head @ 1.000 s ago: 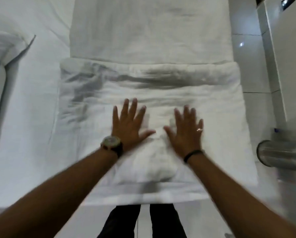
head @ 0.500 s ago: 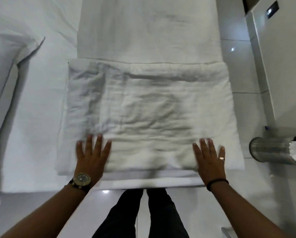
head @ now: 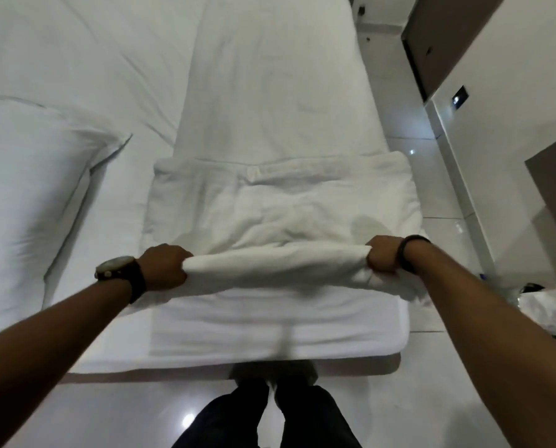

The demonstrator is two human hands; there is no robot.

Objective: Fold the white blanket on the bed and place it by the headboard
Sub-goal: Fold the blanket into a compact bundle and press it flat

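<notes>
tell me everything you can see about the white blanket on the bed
The white blanket is thick, soft, quilted-looking cloth, rumpled and already folded into a broad rectangle. It lies across the near end of the bed, right of a pillow. Its near edge is gathered into a roll lifted off the mattress, gripped at one end by the left hand and at the other by the right hand, fingers closed around it. The far part rests flat on the bed.

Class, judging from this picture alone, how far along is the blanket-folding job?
Done: the white blanket already lies in a folded stack on the bed. In hand: the left hand and right hand grip its near edge, lifted off the bed. Left: completing this fold and placing it by the headboard, which is not in view.
</notes>
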